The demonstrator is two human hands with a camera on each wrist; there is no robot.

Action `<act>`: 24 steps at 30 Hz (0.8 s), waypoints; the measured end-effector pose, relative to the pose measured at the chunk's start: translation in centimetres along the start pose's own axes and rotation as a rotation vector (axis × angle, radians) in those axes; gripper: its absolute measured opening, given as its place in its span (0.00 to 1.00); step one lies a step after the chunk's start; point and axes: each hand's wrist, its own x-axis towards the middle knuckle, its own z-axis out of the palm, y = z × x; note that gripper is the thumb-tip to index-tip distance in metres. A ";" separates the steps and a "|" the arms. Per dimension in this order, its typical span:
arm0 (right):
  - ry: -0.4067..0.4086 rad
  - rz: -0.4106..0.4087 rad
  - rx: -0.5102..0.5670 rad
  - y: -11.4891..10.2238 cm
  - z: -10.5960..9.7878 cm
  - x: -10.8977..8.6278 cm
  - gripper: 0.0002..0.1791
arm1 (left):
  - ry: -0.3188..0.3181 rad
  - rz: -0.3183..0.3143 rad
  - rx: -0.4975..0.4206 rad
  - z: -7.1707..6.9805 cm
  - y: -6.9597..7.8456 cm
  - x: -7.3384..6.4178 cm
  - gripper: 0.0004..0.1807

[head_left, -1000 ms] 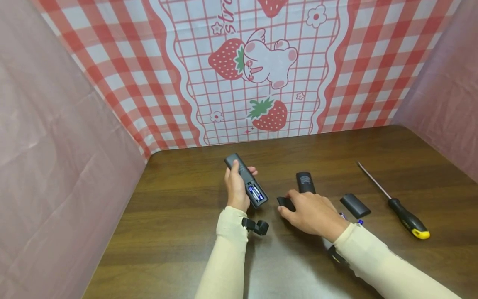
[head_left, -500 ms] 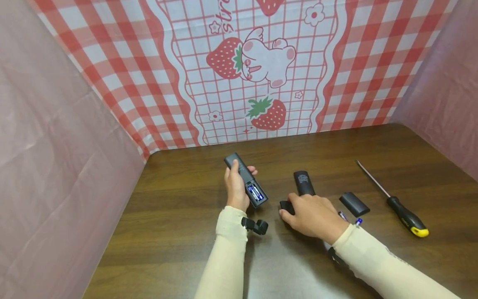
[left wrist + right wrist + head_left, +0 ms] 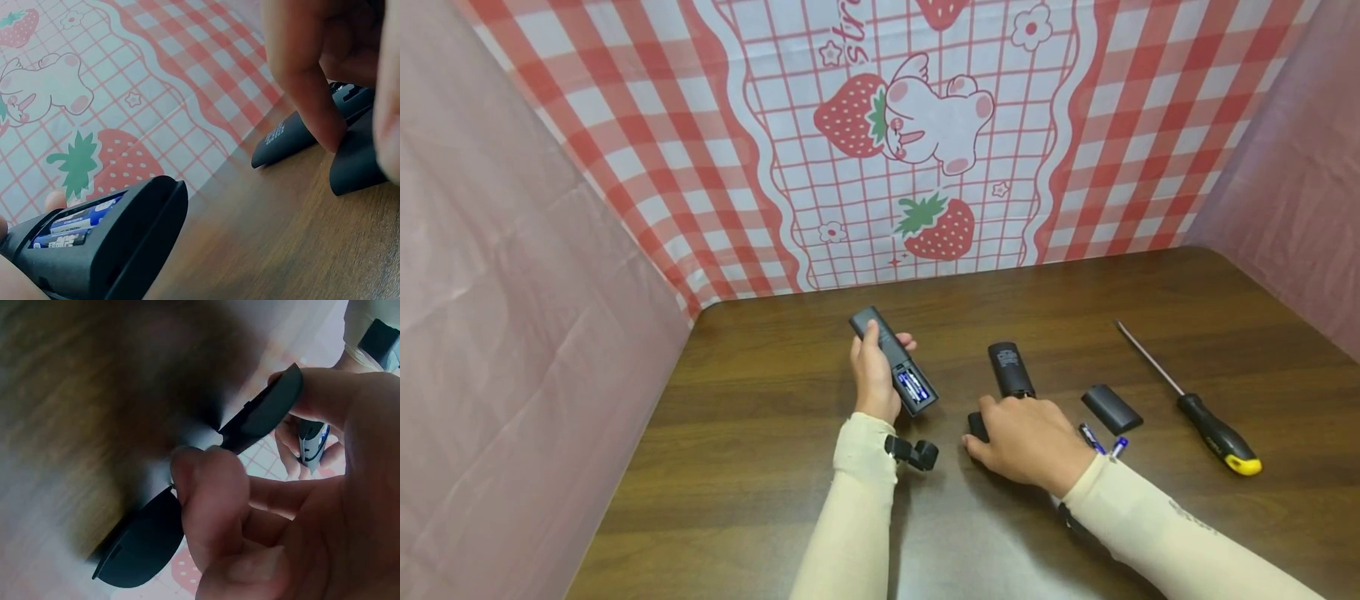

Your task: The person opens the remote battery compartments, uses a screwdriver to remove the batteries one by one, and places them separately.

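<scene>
My left hand [image 3: 874, 379] grips a dark remote control [image 3: 886, 350], back side up. Its battery bay is uncovered, with two blue-and-white batteries [image 3: 78, 222] lying in it. My right hand [image 3: 1033, 442] pinches a black battery cover [image 3: 357, 156] between thumb and fingers, low over the table; in the head view most of the cover is hidden by the hand. Just beyond those fingers a second black remote control [image 3: 1011, 368] lies with its printed back up, its near end hidden under the hand.
A loose black cover [image 3: 1112, 408] rests on the wooden table [image 3: 737, 483] to the right. Two loose blue batteries [image 3: 1118, 447] lie beside the right wrist. Farther right is a screwdriver [image 3: 1217, 433] with a black-and-yellow handle. A strawberry-patterned cloth [image 3: 865, 208] hangs along the back edge.
My right hand has shifted slightly right and toward me with the battery cover, showing more of the second remote control and the loose batteries. My left hand stays nearly still.
</scene>
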 end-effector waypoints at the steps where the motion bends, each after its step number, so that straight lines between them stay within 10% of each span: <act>1: 0.001 -0.004 -0.004 0.0 0.0 0.0 0.24 | 0.002 -0.001 -0.002 0.0 0.0 0.0 0.19; 24: -0.034 0.019 0.032 0.3 0.1 0.0 0.21 | 0.000 -0.007 0.000 0.0 0.1 -0.1 0.18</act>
